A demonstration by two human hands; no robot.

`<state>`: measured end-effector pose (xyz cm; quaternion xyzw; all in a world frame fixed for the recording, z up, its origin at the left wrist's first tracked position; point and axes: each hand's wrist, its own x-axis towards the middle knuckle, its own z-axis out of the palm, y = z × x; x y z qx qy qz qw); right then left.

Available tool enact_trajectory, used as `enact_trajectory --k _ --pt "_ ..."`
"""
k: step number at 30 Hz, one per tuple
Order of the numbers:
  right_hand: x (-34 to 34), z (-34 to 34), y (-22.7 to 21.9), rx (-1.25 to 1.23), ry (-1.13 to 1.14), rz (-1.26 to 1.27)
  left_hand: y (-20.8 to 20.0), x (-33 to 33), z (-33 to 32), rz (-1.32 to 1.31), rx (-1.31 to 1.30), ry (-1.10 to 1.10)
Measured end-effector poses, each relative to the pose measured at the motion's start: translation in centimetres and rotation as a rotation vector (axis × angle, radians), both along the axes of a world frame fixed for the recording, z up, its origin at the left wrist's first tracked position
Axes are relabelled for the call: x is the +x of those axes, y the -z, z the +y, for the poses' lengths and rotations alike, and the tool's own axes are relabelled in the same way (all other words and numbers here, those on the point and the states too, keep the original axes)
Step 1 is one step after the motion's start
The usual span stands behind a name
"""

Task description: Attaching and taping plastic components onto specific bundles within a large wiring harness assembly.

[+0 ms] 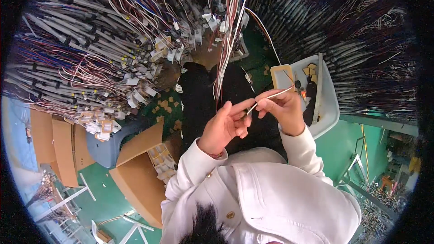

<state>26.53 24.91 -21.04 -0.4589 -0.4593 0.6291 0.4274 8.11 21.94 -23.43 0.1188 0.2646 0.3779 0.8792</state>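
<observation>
My right hand pinches a thin white wire between thumb and fingertips, in front of my lap. My left hand is beside it, palm partly up and fingers curled around the wire's near end, where a small dark piece shows between the fingertips. Just beyond my right hand is a flat white pad with a tan border. A red and white lead runs down to that pad from a hanging bundle of wires. Whether this lead joins the wire in my hands is hard to make out.
At my right stands a pale plastic bin holding tan squares and a small orange-lit object. Grey-sleeved cables crowd the left and right sides. An open cardboard box with white-and-tan parts sits lower left, near a blue-grey stool. Tan scraps litter the green floor.
</observation>
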Motion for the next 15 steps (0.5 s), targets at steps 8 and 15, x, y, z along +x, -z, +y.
enact_trajectory --k 8,15 --pt "-2.4 -1.0 0.9 -0.071 0.026 0.06 0.0 0.5 0.6 -0.355 0.066 0.096" --pt "-3.1 -1.2 0.3 0.002 0.058 0.048 -0.3 0.0 -0.3 -0.46 0.005 0.064"
